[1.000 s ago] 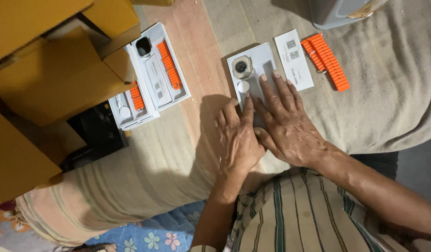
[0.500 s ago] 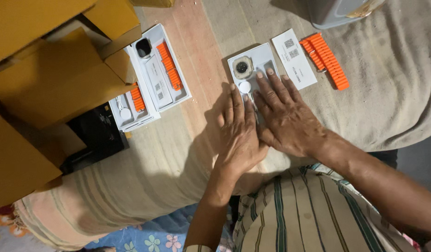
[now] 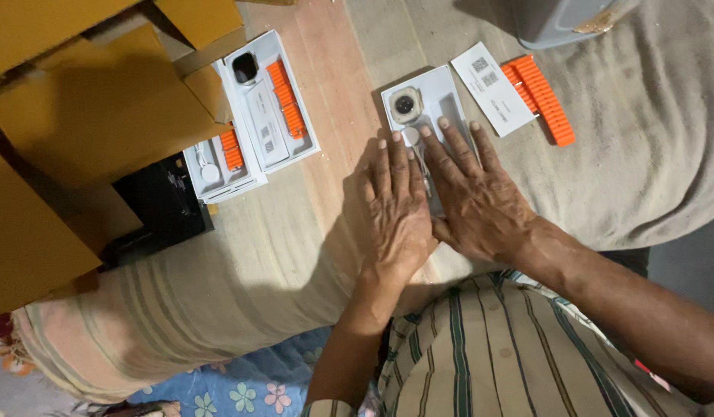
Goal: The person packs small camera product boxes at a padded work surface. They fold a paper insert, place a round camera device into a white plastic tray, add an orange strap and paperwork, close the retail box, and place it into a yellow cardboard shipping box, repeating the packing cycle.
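A white packaging tray lies on the striped cloth, with a round-faced watch body seated in its upper left pocket. Both of my hands lie flat over the tray's lower half. My left hand has its fingertips at a small white round charger disc. Beside it, my right hand has its fingers spread across the tray's right side. Neither hand grips anything. The lower part of the tray is hidden under my palms.
A white leaflet and an orange strap lie right of the tray. Another open white tray with a dark watch and orange strap sits at the left, beside yellow-brown cardboard boxes and a black box. A grey container stands at top.
Both hands have slid a little further up the tray, the fingertips now nearer the watch body and the charger disc.
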